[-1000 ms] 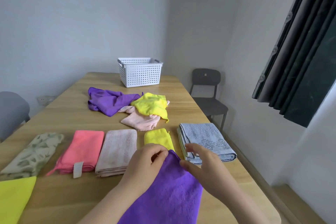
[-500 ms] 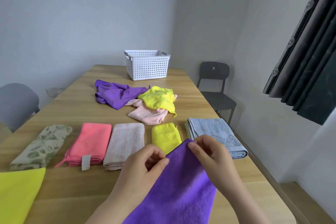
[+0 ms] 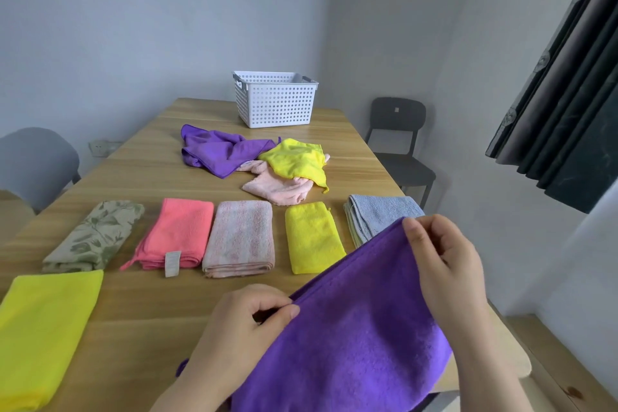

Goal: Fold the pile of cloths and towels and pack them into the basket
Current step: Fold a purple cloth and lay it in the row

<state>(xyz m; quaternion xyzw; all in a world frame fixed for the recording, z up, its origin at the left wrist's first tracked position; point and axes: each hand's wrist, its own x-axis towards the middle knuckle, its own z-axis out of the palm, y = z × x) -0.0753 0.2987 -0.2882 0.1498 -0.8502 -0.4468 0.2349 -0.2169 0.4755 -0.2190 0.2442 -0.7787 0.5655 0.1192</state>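
The left hand pinches one top corner of the purple cloth, and the right hand pinches the other. The held edge runs slantwise between them, right end farther forward, the rest draping toward the person. The basket stands well beyond both hands on the counter.

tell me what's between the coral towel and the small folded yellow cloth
In the head view, a folded pale pink towel lies between them.
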